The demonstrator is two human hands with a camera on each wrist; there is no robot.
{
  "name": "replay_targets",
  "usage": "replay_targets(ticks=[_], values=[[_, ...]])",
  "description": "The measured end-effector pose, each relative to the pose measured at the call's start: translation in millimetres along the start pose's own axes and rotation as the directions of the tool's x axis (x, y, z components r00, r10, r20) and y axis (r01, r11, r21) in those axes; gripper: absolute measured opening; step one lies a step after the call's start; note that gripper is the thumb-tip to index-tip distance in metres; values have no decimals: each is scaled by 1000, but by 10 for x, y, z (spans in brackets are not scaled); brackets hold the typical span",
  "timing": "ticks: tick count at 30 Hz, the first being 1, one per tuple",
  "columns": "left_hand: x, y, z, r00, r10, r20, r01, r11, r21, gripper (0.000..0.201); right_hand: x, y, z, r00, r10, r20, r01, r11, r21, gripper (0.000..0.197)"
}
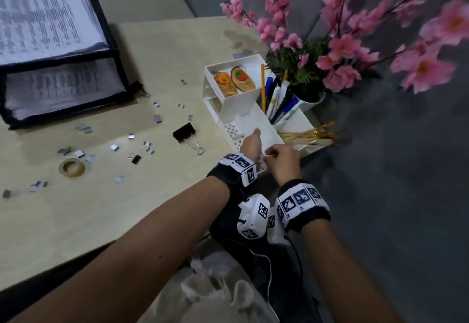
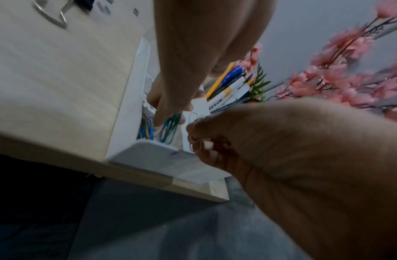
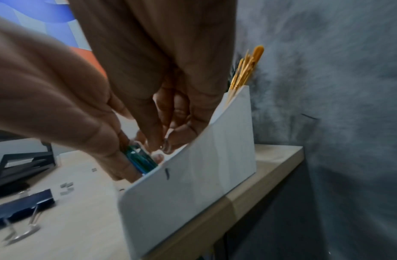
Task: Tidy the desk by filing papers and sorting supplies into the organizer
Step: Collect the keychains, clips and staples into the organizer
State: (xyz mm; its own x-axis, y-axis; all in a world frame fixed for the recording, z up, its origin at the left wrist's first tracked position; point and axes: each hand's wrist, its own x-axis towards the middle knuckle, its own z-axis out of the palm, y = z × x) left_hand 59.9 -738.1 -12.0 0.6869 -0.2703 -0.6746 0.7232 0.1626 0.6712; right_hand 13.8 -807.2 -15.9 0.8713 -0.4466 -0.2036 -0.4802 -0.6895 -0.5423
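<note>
A white desk organizer stands at the desk's right edge. Both hands are over its near compartment. My left hand reaches down into it, its fingers gripping a bunch of green and blue paper clips, which also show as the green clips in the right wrist view. More blue and yellow clips lie inside. Just right of it, my right hand pinches silver paper clips between thumb and fingertips, above the organizer's front wall.
On the desk to the left lie a large black binder clip, a small one, a tape roll and several staple strips. A mesh pouch of papers sits far left. Pens, gold brushes and pink flowers crowd the organizer.
</note>
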Motion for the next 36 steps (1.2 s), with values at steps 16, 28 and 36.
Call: replay_targets(ticks=[16,28,36], values=[[-160,443,-1578,816,415,-402,-38,733,680,16,43,-857,520,949,-214,230,211,977,38,22],[-181,112,-2388,862,336,-380,251,367,896,31,29,-1020,1215,928,-105,356,162,978,-132,10],[-132,201,-2123,823,507,-258,-23,482,876,12,50,-781,287,992,-84,-97,106,963,247,9]])
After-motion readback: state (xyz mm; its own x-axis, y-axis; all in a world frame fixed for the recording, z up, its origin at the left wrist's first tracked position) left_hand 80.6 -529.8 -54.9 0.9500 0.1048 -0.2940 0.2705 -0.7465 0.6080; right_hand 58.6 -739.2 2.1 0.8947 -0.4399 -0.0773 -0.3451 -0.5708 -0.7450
